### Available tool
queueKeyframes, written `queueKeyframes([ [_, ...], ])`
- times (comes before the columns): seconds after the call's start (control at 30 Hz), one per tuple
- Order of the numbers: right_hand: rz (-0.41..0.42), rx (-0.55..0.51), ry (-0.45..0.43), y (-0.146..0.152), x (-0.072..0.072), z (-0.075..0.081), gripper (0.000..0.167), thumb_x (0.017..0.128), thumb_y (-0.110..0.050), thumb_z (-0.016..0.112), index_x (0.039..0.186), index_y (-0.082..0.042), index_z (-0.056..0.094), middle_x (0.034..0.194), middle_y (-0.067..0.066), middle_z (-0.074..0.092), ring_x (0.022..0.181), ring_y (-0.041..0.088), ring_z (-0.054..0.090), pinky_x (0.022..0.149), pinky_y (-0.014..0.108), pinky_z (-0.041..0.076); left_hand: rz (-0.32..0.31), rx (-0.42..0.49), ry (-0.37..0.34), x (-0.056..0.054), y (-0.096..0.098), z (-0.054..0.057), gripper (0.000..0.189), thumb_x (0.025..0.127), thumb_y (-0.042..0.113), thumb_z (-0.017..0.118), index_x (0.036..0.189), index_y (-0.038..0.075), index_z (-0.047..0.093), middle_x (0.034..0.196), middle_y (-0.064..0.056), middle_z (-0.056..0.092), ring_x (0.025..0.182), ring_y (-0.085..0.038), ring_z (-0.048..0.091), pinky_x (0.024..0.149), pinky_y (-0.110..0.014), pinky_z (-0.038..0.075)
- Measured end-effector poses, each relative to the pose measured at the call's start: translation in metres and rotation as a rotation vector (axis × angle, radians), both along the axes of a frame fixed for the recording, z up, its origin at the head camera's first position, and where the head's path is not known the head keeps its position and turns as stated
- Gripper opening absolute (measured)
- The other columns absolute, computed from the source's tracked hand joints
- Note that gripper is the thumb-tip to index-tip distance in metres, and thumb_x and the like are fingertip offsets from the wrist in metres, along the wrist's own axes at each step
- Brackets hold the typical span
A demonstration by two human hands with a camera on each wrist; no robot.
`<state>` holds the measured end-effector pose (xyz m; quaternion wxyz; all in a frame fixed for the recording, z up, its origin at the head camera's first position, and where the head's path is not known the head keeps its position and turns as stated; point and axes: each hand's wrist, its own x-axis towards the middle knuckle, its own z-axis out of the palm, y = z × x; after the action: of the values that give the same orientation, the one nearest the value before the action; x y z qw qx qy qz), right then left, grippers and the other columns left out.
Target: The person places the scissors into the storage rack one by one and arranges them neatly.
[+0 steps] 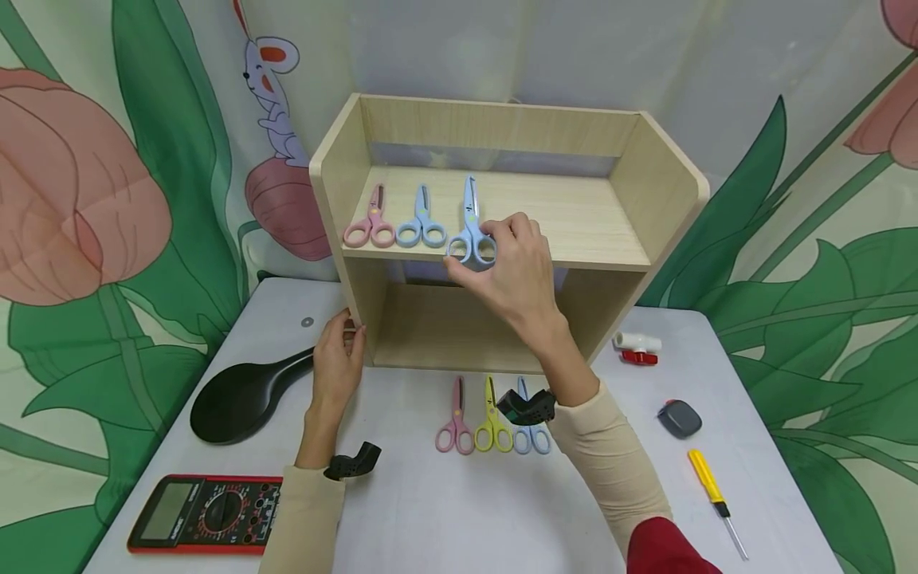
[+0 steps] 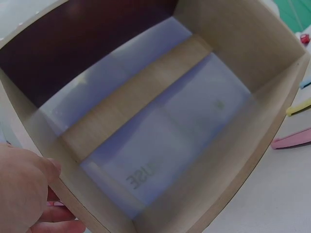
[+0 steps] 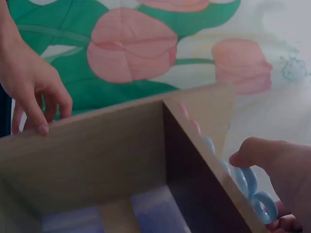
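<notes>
A pair of large blue scissors [image 1: 470, 209] lies on the upper board of a wooden shelf [image 1: 574, 215], blades toward the back. My right hand [image 1: 518, 279] pinches its handles, thumb at the left loop and fingers at the right one. In the right wrist view the blue loops [image 3: 265, 206] jut past the board's front edge. To their left lie pink scissors [image 1: 371, 219] and smaller blue scissors [image 1: 421, 222], blades pointing back too. My left hand [image 1: 335, 363] grips the front edge of the shelf's left side panel [image 2: 29, 131], thumb on one face, fingers behind.
Pink [image 1: 455, 418], yellow [image 1: 492, 418] and blue scissors [image 1: 532, 438] lie in front of the shelf. A black ladle [image 1: 233, 402] and a multimeter [image 1: 204, 514] are at left. A white pipe valve [image 1: 638, 344], tape measure [image 1: 679, 418] and yellow screwdriver [image 1: 706, 476] are at right.
</notes>
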<state>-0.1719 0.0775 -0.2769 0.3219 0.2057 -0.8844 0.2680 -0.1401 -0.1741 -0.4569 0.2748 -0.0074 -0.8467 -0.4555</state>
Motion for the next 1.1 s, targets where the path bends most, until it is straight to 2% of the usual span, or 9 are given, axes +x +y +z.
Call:
queueKeyframes([
  [0.1,-0.031,0.027,-0.095,0.002,-0.009,0.005,0.062,0.077,-0.052,0.076,0.109,0.000,0.071,0.100,0.016,0.061,0.094,0.034,0.055,0.079,0.045,0.048,-0.004,0.002,-0.003,0.000,0.000,0.000,0.035,0.100,0.009,0.061,0.132,-0.003,0.055,0.114,-0.025,0.062,0.100,-0.037,0.070,0.079,-0.046,0.063],
  [0.27,-0.039,0.064,-0.255,0.004,-0.017,0.016,0.067,0.080,-0.056,0.074,0.118,0.000,0.070,0.111,0.017,0.061,0.102,0.034,0.054,0.088,0.046,0.047,-0.002,0.001,-0.008,0.001,0.001,0.000,0.035,0.100,0.010,0.060,0.133,-0.003,0.054,0.115,-0.024,0.062,0.101,-0.036,0.069,0.080,-0.046,0.063],
  [0.5,-0.042,0.100,-0.348,0.006,-0.022,0.022,0.073,0.080,-0.060,0.075,0.124,-0.002,0.068,0.116,0.016,0.059,0.106,0.034,0.052,0.091,0.044,0.046,0.005,-0.009,-0.027,0.001,0.002,0.000,0.036,0.100,0.012,0.060,0.133,-0.002,0.053,0.116,-0.023,0.062,0.102,-0.036,0.069,0.081,-0.046,0.063],
  [0.73,-0.016,0.135,-0.340,0.006,-0.023,0.023,0.074,0.081,-0.062,0.075,0.128,-0.006,0.068,0.117,0.014,0.058,0.104,0.030,0.050,0.089,0.042,0.044,0.002,0.002,-0.015,0.000,0.001,0.001,0.035,0.100,0.011,0.060,0.132,-0.003,0.054,0.115,-0.024,0.062,0.100,-0.035,0.069,0.079,-0.046,0.063],
  [0.93,-0.002,0.073,-0.326,0.007,-0.021,0.020,0.079,0.079,-0.060,0.077,0.132,-0.004,0.064,0.120,0.015,0.054,0.109,0.031,0.049,0.092,0.043,0.045,0.007,0.000,-0.023,0.000,0.001,0.001,0.036,0.100,0.010,0.060,0.133,-0.003,0.053,0.116,-0.024,0.062,0.101,-0.036,0.069,0.080,-0.046,0.063],
  [1.0,0.023,0.047,-0.275,0.008,-0.018,0.017,0.077,0.079,-0.057,0.079,0.131,-0.003,0.063,0.117,0.016,0.054,0.109,0.032,0.048,0.092,0.043,0.045,0.006,0.005,-0.026,0.000,0.001,0.001,0.036,0.100,0.010,0.060,0.133,-0.003,0.053,0.116,-0.024,0.062,0.101,-0.036,0.069,0.080,-0.046,0.063],
  [1.1,0.093,0.008,-0.139,0.012,-0.009,0.008,0.071,0.079,-0.049,0.082,0.128,-0.001,0.064,0.112,0.016,0.055,0.105,0.033,0.048,0.087,0.042,0.044,0.002,0.007,-0.025,0.000,0.001,0.002,0.036,0.100,0.010,0.060,0.133,-0.003,0.053,0.116,-0.024,0.062,0.101,-0.036,0.069,0.081,-0.046,0.063],
])
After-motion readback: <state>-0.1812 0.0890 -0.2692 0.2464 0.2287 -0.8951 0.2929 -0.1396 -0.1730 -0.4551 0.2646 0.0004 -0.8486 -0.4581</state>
